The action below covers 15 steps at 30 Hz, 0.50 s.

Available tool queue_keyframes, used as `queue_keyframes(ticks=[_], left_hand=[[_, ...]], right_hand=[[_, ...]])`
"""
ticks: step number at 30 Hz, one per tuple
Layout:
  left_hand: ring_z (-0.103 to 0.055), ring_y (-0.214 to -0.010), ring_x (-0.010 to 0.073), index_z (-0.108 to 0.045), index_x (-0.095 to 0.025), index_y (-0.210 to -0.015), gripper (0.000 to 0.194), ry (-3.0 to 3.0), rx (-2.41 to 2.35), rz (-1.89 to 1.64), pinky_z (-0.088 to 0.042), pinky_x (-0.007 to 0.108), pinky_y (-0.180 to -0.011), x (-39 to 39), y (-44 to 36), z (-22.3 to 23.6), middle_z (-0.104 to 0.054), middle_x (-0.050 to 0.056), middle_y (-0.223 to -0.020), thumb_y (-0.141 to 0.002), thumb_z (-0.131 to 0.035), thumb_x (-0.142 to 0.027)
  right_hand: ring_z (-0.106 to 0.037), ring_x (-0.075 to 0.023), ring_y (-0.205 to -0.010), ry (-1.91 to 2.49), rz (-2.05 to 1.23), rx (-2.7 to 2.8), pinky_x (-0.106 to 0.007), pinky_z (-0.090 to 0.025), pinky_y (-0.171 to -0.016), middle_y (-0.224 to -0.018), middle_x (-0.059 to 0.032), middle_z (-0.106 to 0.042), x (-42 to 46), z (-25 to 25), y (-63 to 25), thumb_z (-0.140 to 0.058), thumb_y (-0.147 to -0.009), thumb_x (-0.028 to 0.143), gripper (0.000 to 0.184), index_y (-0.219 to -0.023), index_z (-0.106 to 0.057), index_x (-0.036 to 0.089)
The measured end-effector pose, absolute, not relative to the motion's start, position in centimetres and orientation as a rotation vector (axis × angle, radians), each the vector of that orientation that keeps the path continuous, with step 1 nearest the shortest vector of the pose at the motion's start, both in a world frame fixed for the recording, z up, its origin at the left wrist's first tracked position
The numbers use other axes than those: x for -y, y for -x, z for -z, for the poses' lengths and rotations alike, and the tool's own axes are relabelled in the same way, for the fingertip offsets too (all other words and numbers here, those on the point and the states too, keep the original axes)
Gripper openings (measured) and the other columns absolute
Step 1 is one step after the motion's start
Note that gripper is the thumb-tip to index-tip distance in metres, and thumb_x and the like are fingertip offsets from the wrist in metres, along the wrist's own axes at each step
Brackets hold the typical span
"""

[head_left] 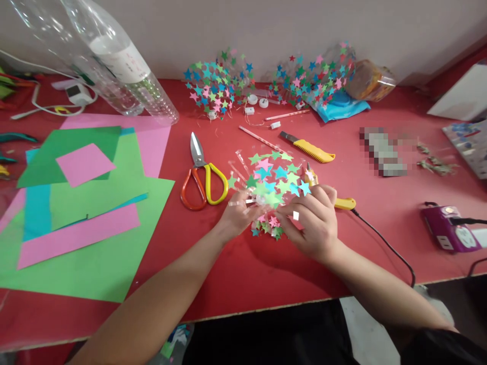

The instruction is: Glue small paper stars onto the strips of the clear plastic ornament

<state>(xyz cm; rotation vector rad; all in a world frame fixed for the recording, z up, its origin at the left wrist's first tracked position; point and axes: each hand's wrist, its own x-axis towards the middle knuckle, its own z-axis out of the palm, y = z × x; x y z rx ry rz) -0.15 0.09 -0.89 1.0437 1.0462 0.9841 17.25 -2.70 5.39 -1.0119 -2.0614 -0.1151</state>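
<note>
Near the front middle of the table, a star-covered clear plastic ornament (281,186) with pink, green and blue paper stars sits between my hands. My left hand (241,210) grips it at its left side, around clear strips. My right hand (315,220) is closed, thumb and fingers pinching at its lower right edge; what exactly the fingertips hold is hidden. Loose paper stars (272,225) lie just below. Behind my right hand is a yellow hot glue gun (344,204), partly covered. Scissors (201,175) with red and yellow handles lie to the left.
Coloured paper sheets (102,203) cover the left side, below clear plastic bottles (125,61). At the back stand two finished-looking star ornaments (216,86) and a blue packet (338,106). A yellow utility knife (314,150) lies behind my hands; a purple power socket (451,228) is at right.
</note>
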Motion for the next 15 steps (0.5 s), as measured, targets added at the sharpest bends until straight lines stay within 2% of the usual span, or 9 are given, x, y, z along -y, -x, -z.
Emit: queue_keyframes(ticks=[4, 8, 15], left_hand=[[-0.062, -0.075, 0.0172, -0.065, -0.016, -0.082, 0.029, -0.981, -1.041, -0.949, -0.050, 0.029, -0.071, -0.2, 0.0, -0.4, -0.066, 0.001, -0.075, -0.061, -0.082, -0.029], [-0.064, -0.084, 0.0188, -0.066, -0.014, -0.091, 0.037, -0.950, -1.013, -0.971, -0.048, 0.029, -0.079, -0.3, 0.0, -0.8, -0.070, 0.003, -0.086, -0.061, -0.083, -0.028], [-0.065, -0.085, 0.0195, -0.064, -0.014, -0.090, 0.039, -0.901, -1.008, -0.961, -0.049, 0.030, -0.079, -0.3, 0.0, -0.5, -0.070, 0.004, -0.084, -0.058, -0.085, -0.026]], right_hand=[[-0.048, -0.0154, -0.072, 1.059, 0.075, 2.075, -0.036, -0.036, -0.076, -0.073, 0.0013, -0.063, 2.7, -5.6, -17.3, -0.064, -0.085, 0.020, 0.006, -0.083, -0.059, 0.022], [-0.050, -0.0155, -0.074, 1.051, 0.077, 2.039, -0.036, -0.037, -0.078, -0.075, 0.0009, -0.063, 2.6, -5.7, -17.3, -0.066, -0.084, 0.020, 0.009, -0.083, -0.058, 0.022], [-0.049, -0.0157, -0.074, 1.033, 0.090, 2.069, -0.037, -0.039, -0.081, -0.074, 0.0014, -0.062, 2.6, -5.4, -17.3, -0.065, -0.084, 0.020, 0.007, -0.083, -0.058, 0.022]])
